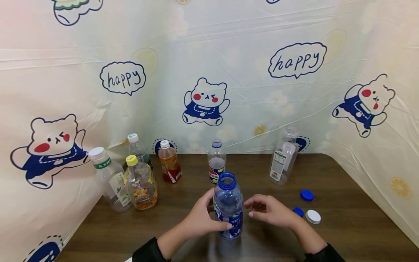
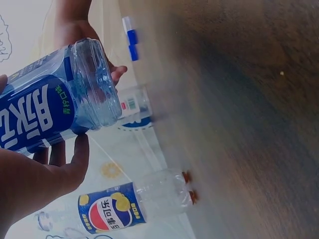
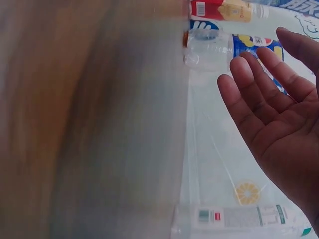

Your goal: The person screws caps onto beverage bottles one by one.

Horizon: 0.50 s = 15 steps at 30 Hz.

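Note:
My left hand (image 1: 203,218) grips a clear blue plastic bottle (image 1: 228,205) from its left side, thumb across the dark blue label. The bottle is upright with an uncapped mouth; in the left wrist view its base (image 2: 102,82) is held above the tabletop. To the right of the bottle is my right hand (image 1: 271,211), apart from it and holding nothing. Its fingers are loosely bent, with the palm showing in the right wrist view. Close to the right wrist lie two blue caps (image 1: 307,195) and a white cap (image 1: 313,217).
Behind the held bottle stands an uncapped Pepsi-labelled bottle (image 1: 216,163). A clear uncapped bottle (image 1: 283,160) is at the back right. Several capped bottles are at the left, among them a yellow-capped one (image 1: 141,185) and a red-labelled one (image 1: 170,163). A printed curtain (image 1: 242,72) backs the brown table (image 1: 347,203).

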### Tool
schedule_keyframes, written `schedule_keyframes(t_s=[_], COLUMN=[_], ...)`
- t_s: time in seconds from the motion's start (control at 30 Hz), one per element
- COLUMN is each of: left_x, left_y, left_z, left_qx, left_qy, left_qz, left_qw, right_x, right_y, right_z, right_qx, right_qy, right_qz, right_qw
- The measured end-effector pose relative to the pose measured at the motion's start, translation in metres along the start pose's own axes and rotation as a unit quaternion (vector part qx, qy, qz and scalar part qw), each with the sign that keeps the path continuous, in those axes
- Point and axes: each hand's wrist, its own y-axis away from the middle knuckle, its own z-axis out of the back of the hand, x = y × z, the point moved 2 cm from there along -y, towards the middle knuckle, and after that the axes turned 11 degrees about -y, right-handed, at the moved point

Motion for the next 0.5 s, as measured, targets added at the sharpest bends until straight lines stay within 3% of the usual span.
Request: schedule_keyframes(t_s=[0.27, 0.5], left_x=[0.002, 0.001], left_y=[0.002, 0.004], left_z=[-0.002, -0.001], left_qx=[-0.003, -0.004], left_qy=[0.015, 0.016], left_qz=[-0.021, -0.019], left_qw=[0.9997, 0.9997], right_x=[-0.006, -0.01], right_y=[0.014, 0.028], right_z=[0.033, 0.07], right_qx=[-0.025, -0.071], right_qy=[0.026, 0.102], right_qz=[-0.031, -0.05], right_qw=[0.999, 0.991])
